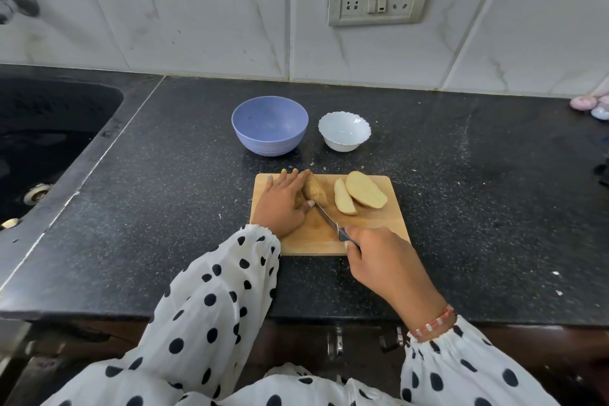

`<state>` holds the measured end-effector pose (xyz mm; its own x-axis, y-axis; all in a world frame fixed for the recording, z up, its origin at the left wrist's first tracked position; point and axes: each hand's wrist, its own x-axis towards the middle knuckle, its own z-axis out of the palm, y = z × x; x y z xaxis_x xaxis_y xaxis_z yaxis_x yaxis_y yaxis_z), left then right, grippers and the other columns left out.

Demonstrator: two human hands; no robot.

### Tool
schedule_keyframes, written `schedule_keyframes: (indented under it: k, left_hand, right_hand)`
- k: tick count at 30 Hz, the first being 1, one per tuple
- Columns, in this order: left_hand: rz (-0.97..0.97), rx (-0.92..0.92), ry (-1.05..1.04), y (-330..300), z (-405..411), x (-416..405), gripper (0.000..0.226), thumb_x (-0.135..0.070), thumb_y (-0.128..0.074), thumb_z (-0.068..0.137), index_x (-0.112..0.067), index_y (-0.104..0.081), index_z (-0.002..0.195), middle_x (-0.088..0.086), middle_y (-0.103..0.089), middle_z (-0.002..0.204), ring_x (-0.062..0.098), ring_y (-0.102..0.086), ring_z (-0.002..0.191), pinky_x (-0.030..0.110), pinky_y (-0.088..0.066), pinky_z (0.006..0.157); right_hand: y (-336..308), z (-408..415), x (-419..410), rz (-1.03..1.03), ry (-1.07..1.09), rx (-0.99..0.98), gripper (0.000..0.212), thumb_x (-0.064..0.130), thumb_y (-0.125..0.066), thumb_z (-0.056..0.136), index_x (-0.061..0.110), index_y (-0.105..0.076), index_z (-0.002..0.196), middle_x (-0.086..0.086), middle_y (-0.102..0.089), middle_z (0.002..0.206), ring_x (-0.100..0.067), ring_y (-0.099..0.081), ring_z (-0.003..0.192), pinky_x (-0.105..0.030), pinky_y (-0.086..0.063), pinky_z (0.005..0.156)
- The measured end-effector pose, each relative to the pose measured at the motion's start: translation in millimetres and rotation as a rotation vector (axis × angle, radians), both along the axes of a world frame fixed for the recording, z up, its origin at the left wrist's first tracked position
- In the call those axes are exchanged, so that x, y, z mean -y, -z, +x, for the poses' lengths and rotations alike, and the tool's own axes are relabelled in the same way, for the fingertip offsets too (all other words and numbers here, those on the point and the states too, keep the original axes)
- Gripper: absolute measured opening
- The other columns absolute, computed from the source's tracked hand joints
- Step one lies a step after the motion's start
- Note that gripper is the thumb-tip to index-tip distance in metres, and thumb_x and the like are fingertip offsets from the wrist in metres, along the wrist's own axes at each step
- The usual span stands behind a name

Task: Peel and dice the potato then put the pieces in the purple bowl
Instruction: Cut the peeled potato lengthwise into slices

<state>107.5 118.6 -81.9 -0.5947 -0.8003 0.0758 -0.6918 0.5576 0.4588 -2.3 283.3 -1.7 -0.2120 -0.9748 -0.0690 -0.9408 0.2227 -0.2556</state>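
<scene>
- Head view: the left hand [280, 204] curls its fingers over the potato piece [314, 192] on the cutting board [385, 224], steadying it.
- The right hand [382, 260] grips the knife [326, 216], slicing beside two cut slices [359, 193].
- The purple bowl [269, 125] waits behind, apparently without pieces.

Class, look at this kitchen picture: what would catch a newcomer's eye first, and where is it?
The wooden cutting board at the counter's centre, where the left hand steadies a potato piece and the right hand holds a knife against it. Behind the board stands the purple bowl.
</scene>
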Motion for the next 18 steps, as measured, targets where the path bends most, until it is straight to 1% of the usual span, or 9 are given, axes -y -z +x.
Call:
schedule_keyframes:
  k: [4,5,7,11,15,18]
  left_hand:
    - [-0.014,-0.041,0.001,1,0,0,0.065,-0.037,-0.051,0.091,-0.024,-0.018,0.146,0.001,-0.026,0.151,0.021,-0.012,0.141,0.036,0.000,0.114]
    - [-0.015,-0.052,-0.001,1,0,0,0.065,-0.037,-0.051,0.091,-0.023,-0.019,0.145,0.002,-0.028,0.150,0.022,-0.013,0.141,0.037,-0.001,0.114]
    - [-0.007,-0.071,-0.011,0,0,-1,0.065,-0.036,-0.052,0.090,-0.020,-0.021,0.145,0.003,-0.031,0.148,0.022,-0.015,0.141,0.036,-0.002,0.115]
    - [0.003,-0.071,-0.032,-1,0,-2,0.066,-0.035,-0.054,0.089,-0.012,-0.024,0.144,0.007,-0.026,0.150,0.022,-0.014,0.141,0.035,-0.002,0.114]
    - [0.029,-0.071,-0.061,-2,0,-1,0.062,-0.033,-0.056,0.089,-0.010,-0.031,0.141,0.011,-0.019,0.152,0.023,-0.011,0.141,0.032,0.001,0.113]
    - [0.038,-0.084,-0.069,-3,0,-1,0.060,-0.031,-0.057,0.088,-0.010,-0.034,0.139,0.011,-0.020,0.151,0.024,-0.011,0.141,0.033,0.000,0.113]
  right_hand:
    - [-13,-2,-10,-0.107,-0.041,-0.023,0.040,0.032,-0.034,0.098,0.032,-0.042,0.137,0.002,-0.065,0.092,-0.015,-0.059,0.078,-0.026,-0.042,0.062]
    - [-16,-3,-10,-0.141,-0.042,-0.014,0.040,0.032,-0.034,0.098,0.032,-0.041,0.138,0.002,-0.065,0.091,-0.014,-0.056,0.074,-0.025,-0.040,0.060]
    - [-18,-2,-2,-0.180,-0.028,0.014,0.037,0.031,-0.036,0.098,0.031,-0.046,0.134,0.002,-0.065,0.088,-0.013,-0.051,0.069,-0.025,-0.039,0.059]
    - [-1,-1,25,-0.172,0.044,0.025,0.035,0.028,-0.037,0.098,0.023,-0.049,0.131,-0.003,-0.066,0.095,-0.019,-0.061,0.083,-0.029,-0.044,0.065]
    - [12,6,45,-0.195,0.043,0.014,0.032,0.026,-0.037,0.099,0.019,-0.052,0.126,-0.004,-0.067,0.092,-0.020,-0.062,0.082,-0.026,-0.039,0.059]
    - [14,9,55,-0.206,0.045,0.004,0.033,0.025,-0.036,0.099,0.019,-0.050,0.128,-0.005,-0.067,0.094,-0.021,-0.063,0.085,-0.029,-0.044,0.062]
